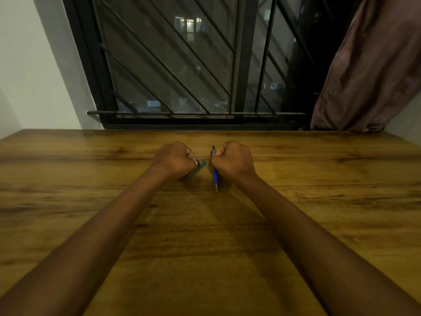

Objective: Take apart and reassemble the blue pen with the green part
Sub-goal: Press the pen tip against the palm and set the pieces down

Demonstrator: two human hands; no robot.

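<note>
While spread bare across the wide brown wooden bench point(205, 236), halfway through: right hand point(234, 160) fisted around slim blue plastic pen point(215, 175), tip down; just left of pen, left hand point(174, 159) fingers curled around short green part point(198, 168). Separated already; rejoining left.

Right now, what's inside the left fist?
The left hand is closed on the green part, whose ends stick out beside a ring. The fingers hide the rest, and anything else in the fist.
</note>
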